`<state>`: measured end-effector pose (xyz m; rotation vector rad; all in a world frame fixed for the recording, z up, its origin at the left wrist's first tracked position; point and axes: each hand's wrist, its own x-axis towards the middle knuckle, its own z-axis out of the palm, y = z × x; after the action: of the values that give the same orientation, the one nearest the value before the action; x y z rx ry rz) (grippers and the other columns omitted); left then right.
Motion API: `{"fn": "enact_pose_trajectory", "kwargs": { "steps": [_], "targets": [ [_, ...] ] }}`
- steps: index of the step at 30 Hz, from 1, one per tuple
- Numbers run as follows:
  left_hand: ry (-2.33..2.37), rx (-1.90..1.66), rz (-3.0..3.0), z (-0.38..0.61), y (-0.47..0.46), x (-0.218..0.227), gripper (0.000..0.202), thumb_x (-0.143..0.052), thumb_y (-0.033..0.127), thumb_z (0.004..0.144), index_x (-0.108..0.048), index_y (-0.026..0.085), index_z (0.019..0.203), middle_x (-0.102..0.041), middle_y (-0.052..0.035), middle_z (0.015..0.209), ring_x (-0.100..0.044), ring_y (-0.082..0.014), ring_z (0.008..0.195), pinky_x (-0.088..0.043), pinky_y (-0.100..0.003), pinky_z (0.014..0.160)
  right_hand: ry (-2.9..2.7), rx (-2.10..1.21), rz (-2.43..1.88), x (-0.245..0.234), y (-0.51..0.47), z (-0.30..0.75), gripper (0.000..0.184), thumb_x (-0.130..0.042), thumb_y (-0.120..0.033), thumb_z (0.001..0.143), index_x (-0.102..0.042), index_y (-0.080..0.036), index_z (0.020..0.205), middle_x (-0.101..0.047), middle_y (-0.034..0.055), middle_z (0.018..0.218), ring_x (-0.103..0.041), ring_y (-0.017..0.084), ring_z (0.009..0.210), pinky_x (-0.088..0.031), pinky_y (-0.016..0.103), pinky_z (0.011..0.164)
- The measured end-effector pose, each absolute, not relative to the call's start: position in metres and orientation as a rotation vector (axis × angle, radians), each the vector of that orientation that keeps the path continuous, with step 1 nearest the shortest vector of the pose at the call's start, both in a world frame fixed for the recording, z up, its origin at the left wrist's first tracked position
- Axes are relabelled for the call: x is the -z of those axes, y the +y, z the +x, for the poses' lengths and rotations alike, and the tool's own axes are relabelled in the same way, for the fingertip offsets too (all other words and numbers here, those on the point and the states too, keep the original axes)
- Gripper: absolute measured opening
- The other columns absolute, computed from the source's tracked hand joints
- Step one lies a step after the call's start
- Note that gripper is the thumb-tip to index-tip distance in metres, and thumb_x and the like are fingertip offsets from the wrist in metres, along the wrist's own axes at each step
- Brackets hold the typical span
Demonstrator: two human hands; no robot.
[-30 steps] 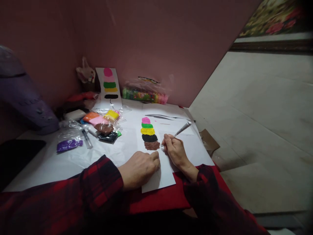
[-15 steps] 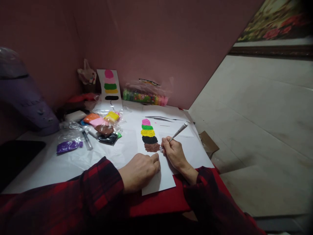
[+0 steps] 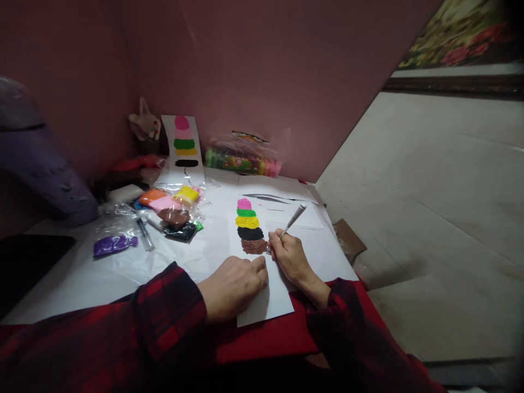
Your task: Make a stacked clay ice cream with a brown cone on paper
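Note:
A narrow white sheet (image 3: pixel 269 297) lies on the table with a stack of textured clay bands on it: pink, green, yellow, black and, lowest, brown clay (image 3: pixel 254 247). My right hand (image 3: pixel 290 255) is closed around a metal fork (image 3: pixel 295 218) with a ridged handle. The fork slants down to the left, its tines at the right end of the brown band; whether they touch it is hard to make out. My left hand (image 3: pixel 235 286) rests on the sheet just below that band, fingers curled together. Anything between those fingers is hidden.
Clay packets, among them a purple clay packet (image 3: pixel 115 246), and a capped pen (image 3: pixel 145 234) lie left. Behind stand a painted card (image 3: pixel 192 125) and a bag of coloured clay sticks (image 3: pixel 243 162). A purple bottle (image 3: pixel 45 158) and a dark flat object (image 3: pixel 33 267) are far left.
The fork's handle end has tipped a little to the left and my right hand has shifted slightly left with it. My left hand has stayed in place on the sheet.

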<state>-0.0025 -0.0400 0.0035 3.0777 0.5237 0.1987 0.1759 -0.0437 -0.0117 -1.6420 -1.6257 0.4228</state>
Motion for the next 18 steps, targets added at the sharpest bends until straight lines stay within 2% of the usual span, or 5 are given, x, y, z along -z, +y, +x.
{"fn": "enact_pose_trajectory", "kwargs": {
  "steps": [7,18],
  "targets": [
    [0.532,-0.159,3.06,-0.002,-0.0407,-0.0079,0.021,-0.036,0.014,0.092,-0.057,0.014,0.09,-0.06,-0.0083,0.093,-0.058,-0.0181,0.064,-0.043,-0.032,0.05,-1.59,-0.37,-1.662,0.0113,-0.0434,0.1767,0.039,-0.038,-0.039,0.094,-0.051,-0.021,0.061,-0.053,-0.001,0.05,-0.055,0.015,0.052,-0.041,0.025,0.058],
    [0.531,-0.176,3.069,-0.0021,-0.0405,-0.0057,0.023,-0.034,0.015,0.093,-0.057,0.014,0.089,-0.06,-0.0083,0.092,-0.058,-0.0168,0.063,-0.042,-0.03,0.049,-1.62,-0.37,-1.672,0.0126,-0.043,0.1769,0.039,-0.039,-0.039,0.094,-0.051,-0.022,0.061,-0.054,-0.001,0.051,-0.055,0.015,0.052,-0.041,0.024,0.057]
  ]
}}
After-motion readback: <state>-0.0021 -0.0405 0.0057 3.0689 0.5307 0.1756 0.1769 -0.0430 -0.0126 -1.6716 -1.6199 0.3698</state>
